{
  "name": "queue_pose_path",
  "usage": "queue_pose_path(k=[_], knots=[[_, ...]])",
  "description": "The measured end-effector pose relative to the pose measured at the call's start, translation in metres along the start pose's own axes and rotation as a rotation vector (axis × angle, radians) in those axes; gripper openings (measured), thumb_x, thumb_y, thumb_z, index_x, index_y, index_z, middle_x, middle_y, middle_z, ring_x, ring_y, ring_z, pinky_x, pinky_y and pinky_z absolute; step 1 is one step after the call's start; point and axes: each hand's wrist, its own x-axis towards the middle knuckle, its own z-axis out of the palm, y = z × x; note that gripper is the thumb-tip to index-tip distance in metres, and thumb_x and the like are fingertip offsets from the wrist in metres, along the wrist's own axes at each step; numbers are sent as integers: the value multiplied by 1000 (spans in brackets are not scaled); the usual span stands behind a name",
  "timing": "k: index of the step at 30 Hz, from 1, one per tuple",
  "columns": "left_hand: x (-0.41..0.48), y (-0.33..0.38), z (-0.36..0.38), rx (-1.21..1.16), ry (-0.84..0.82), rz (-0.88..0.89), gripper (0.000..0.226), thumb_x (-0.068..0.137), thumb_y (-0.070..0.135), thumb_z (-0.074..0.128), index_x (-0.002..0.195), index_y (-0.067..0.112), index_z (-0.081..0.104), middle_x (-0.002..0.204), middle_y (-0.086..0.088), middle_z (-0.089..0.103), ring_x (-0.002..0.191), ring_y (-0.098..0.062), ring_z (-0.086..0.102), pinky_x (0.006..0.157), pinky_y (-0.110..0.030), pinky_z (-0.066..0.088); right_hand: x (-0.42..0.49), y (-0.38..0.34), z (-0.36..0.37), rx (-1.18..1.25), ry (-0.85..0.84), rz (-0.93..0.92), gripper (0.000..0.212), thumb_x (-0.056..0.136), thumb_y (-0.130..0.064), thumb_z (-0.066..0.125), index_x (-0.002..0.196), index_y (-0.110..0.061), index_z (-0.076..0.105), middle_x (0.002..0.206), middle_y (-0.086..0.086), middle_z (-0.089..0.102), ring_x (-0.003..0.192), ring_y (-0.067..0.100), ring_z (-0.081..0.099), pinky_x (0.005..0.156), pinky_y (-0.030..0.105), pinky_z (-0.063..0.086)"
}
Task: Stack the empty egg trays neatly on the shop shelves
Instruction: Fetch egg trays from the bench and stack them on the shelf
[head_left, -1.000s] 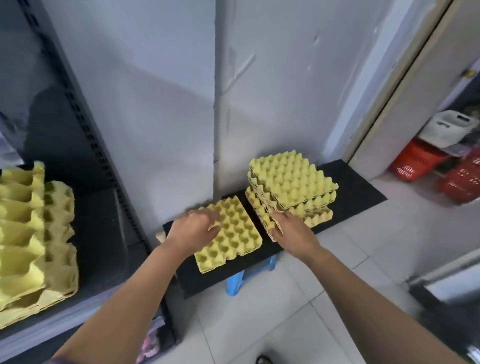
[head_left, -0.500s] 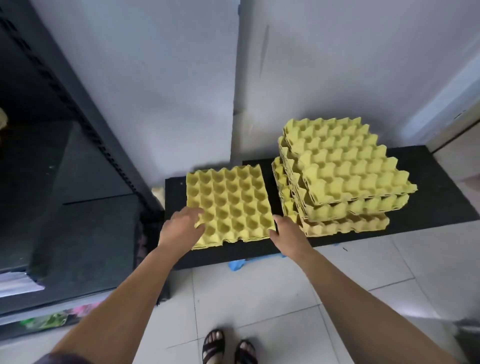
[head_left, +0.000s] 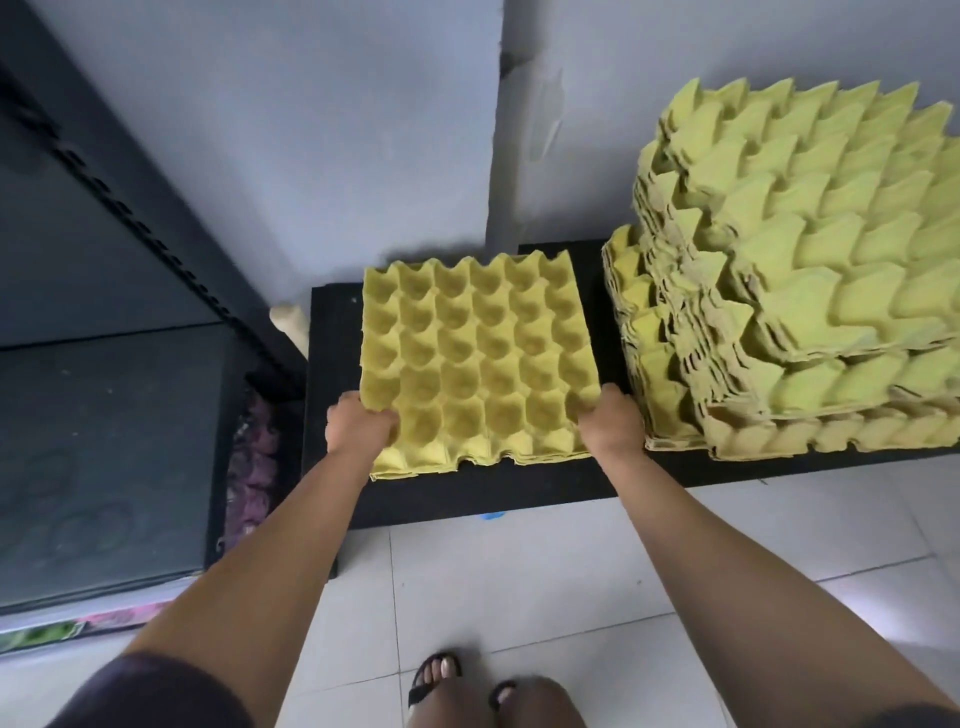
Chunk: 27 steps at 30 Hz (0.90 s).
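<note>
Watching remotely, bit nervous here. The small egg tray stack (head_left: 478, 353) sits on the black bench (head_left: 467, 499), with the left hand (head_left: 361, 423) and right hand (head_left: 613, 421) each pinching a near corner, fingers curled over the rim. My guess: corner grips let the lower trays sag or slide off on the lift, and the right hand could clip the crooked tall stack (head_left: 805, 291) just beside it.

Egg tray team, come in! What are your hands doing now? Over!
Left hand, right hand grip near corners of the small tray stack. Stack on the black board. Tall tray pile close by right hand.
</note>
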Motion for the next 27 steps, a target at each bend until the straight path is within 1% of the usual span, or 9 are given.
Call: queue_pose_path(k=[3,8,11,12,14,16,20,23,27], knots=[[-3,3,-3,-79,12,-20,39,72,23,64,109,13,57,108,-11,60,87,-28,62,73,-39,54,-4,1,-5,23,0,17,17,90,-5,46,106,-4,52,95,11,58,90,32,58,68,35,43],[-18,13,-3,-213,29,6,30,87,13,58,114,9,46,97,-7,59,75,-20,56,72,-36,48,-9,-5,-10,136,26,21,28,92,-5,47,120,-5,42,98,10,57,95,34,60,68,34,41],[-20,10,0,-255,43,11,34,92,21,52,124,13,44,113,-8,55,97,-25,54,84,-39,47,-11,-9,-16,222,48,-11,28,90,2,47,118,-3,44,102,11,58,96,32,60,71,36,46],[-41,29,-30,-252,54,39,37,92,26,52,126,14,45,118,-8,54,106,-28,52,90,-45,46,-30,-28,-51,242,83,-34,28,89,5,46,116,-3,45,105,12,58,96,30,59,74,36,47],[-66,44,-56,-262,45,35,43,89,35,56,125,15,47,121,-8,54,112,-32,51,94,-51,45,-54,-43,-82,263,116,-54,27,88,8,45,113,-3,47,105,10,57,96,27,57,76,34,46],[-66,42,-57,-282,10,59,48,83,41,63,121,13,52,117,-9,57,104,-28,57,89,-46,49,-56,-44,-84,292,127,-68,27,89,8,46,113,-3,47,107,11,59,98,28,59,79,35,49],[-65,28,-51,-249,-24,24,79,50,62,68,115,18,56,113,-4,61,94,-25,62,84,-45,53,-66,-36,-76,287,113,-60,35,89,9,43,123,0,44,109,17,62,99,31,61,77,34,49],[-82,46,-72,-232,-32,20,68,56,56,70,112,19,57,113,-5,60,93,-26,62,83,-46,53,-80,-51,-106,274,123,-50,33,90,9,40,122,3,45,102,18,62,88,29,59,69,30,43],[-90,61,-88,-181,-39,16,56,69,45,72,113,15,56,113,-6,60,97,-28,60,84,-46,52,-89,-66,-125,246,168,-60,29,90,8,43,118,3,48,101,18,63,92,34,62,69,35,48]])
